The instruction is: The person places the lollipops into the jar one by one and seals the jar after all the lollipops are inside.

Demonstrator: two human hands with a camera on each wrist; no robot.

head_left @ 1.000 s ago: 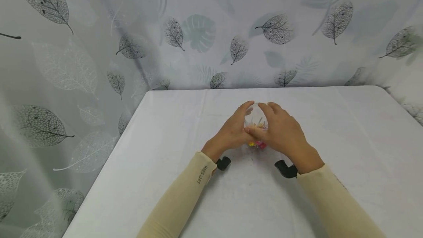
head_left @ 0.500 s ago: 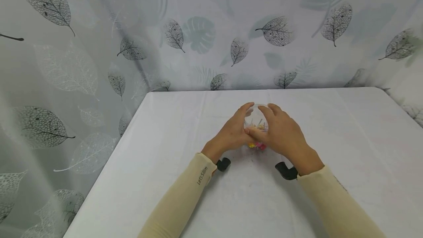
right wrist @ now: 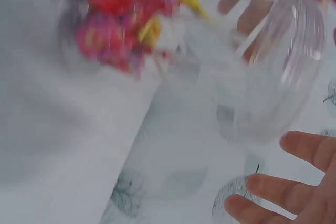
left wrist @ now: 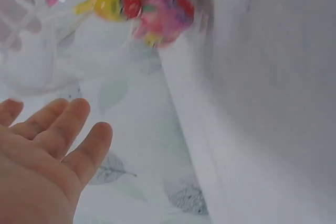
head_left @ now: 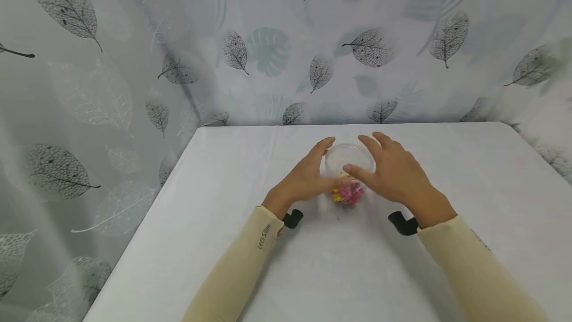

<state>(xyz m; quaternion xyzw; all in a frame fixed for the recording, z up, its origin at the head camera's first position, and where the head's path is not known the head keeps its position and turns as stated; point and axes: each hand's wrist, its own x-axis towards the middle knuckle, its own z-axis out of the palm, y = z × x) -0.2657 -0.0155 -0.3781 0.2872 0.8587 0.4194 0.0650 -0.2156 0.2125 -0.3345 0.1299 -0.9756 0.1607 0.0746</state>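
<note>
A clear, round jar (head_left: 350,155) stands on the white table between both hands. Wrapped lollipops (head_left: 347,194) in pink, red and yellow lie heads down at its bottom, their thin sticks pointing up. My left hand (head_left: 306,175) is spread at the jar's left side, its thumb crossing in front. On the other side, my right hand (head_left: 397,173) is spread too, thumb over the jar's front in the head view. In the left wrist view the straight fingers (left wrist: 68,124) are apart from the jar wall. The right wrist view has fingertips (right wrist: 286,142) close beside the rim.
The white-covered table (head_left: 223,173) extends around the jar on every side. A leaf-printed curtain (head_left: 268,53) hangs behind and to the left of it. Dark curved camera mounts (head_left: 404,222) stick out beneath the wrists.
Both hands have loosened from around the jar and moved apart, the left one leftward and the right one rightward. More of the jar and the lollipops shows.
</note>
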